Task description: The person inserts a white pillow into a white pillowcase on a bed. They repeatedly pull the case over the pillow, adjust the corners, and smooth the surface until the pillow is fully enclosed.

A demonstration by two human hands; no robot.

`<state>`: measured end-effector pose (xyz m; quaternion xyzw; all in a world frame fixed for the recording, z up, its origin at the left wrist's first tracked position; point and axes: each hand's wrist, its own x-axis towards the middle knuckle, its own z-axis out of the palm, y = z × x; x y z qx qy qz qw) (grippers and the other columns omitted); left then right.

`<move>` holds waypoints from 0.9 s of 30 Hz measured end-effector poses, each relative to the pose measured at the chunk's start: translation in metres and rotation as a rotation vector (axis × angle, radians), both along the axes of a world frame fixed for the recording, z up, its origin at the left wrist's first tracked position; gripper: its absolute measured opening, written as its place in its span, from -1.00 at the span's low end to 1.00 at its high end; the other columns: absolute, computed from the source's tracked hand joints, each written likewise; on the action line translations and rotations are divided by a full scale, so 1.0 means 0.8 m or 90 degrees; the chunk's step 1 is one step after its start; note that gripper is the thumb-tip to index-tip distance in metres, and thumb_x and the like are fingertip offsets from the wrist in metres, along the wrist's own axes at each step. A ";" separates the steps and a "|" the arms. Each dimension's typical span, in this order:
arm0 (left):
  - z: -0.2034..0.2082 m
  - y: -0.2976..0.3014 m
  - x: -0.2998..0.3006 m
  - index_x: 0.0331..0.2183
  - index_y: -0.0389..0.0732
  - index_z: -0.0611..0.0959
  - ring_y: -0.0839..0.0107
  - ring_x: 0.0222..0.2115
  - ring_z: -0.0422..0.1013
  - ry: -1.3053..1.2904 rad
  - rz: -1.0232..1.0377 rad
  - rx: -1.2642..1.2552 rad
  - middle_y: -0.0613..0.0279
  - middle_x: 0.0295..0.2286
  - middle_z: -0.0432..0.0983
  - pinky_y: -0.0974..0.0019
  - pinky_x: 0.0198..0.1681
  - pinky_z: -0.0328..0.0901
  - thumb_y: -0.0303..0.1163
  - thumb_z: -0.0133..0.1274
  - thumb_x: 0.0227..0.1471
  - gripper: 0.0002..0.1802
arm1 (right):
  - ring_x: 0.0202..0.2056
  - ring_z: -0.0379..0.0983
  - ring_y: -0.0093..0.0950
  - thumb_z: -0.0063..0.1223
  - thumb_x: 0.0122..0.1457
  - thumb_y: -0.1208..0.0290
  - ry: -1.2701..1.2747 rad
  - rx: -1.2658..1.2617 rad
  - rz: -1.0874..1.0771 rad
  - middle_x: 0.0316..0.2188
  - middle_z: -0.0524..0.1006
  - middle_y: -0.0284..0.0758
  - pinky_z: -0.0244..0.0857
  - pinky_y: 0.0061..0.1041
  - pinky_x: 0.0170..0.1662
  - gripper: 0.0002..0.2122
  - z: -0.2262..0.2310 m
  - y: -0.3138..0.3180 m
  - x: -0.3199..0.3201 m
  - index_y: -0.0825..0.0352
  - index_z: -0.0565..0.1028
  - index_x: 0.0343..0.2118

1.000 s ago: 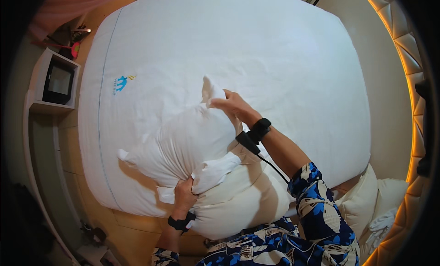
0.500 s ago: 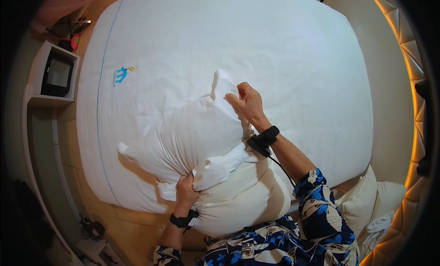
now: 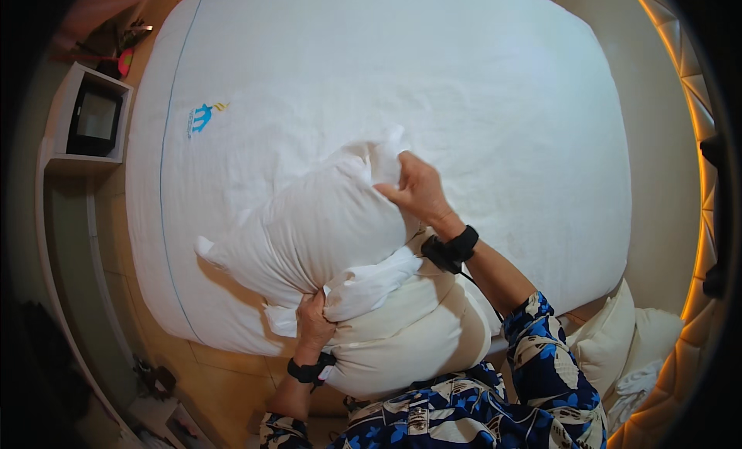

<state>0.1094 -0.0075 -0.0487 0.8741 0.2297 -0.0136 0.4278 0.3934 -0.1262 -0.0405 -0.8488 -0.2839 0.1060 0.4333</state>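
Observation:
A cream pillow (image 3: 410, 345) lies against my body, its far half inside a white pillowcase (image 3: 309, 221). The pillowcase is bunched and wrinkled, and its open edge is gathered across the pillow's middle. My left hand (image 3: 314, 319) is closed on that gathered edge at the near left side. Farther up, my right hand (image 3: 420, 188) pinches the pillowcase cloth near its far right corner, thumb toward the left. A loose flap of cloth stands up beside those fingers. Both wrists wear black straps, and the right one carries a small dark box with a cable.
Under the pillow spreads a large bed with a white sheet (image 3: 502, 101). More cream pillows (image 3: 607, 348) are piled at the lower right, by a padded headboard (image 3: 692, 86) edged with light. To the left stands a white shelf unit (image 3: 62, 159) holding a dark box-shaped appliance (image 3: 94, 120).
My right hand has shifted slightly down, and the corner flap beside it has folded over and changed shape. The left hand keeps its hold in the same place.

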 end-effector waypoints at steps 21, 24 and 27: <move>0.003 0.002 0.007 -0.26 -0.24 0.56 0.04 -0.45 0.39 -0.039 0.039 0.008 0.06 -0.48 0.51 0.13 -0.37 0.30 -0.42 0.20 -0.30 -0.58 | -0.64 0.36 -0.35 0.15 -0.01 0.31 -0.005 0.035 -0.084 -0.69 0.41 -0.26 0.21 -0.44 -0.54 -0.77 -0.039 -0.053 0.056 0.37 0.41 -0.56; 0.009 0.001 0.008 -0.26 -0.28 0.55 0.02 -0.44 0.40 -0.049 0.023 0.011 0.03 -0.46 0.51 0.14 -0.34 0.30 -0.43 0.21 -0.33 -0.56 | -0.47 0.38 -0.34 0.20 -0.10 0.37 -0.041 0.102 0.201 -0.50 0.44 -0.30 0.24 -0.43 -0.43 -0.82 0.012 -0.087 -0.017 0.31 0.43 -0.50; 0.031 -0.004 0.019 -0.30 -0.30 0.56 0.02 -0.47 0.37 -0.087 -0.018 0.034 0.03 -0.47 0.48 0.14 -0.38 0.26 -0.48 0.18 -0.42 -0.55 | -0.27 0.36 -0.30 0.23 -0.24 0.44 -0.120 0.073 0.316 -0.34 0.43 -0.29 0.21 -0.39 -0.24 -0.69 0.041 -0.088 -0.069 0.29 0.43 -0.35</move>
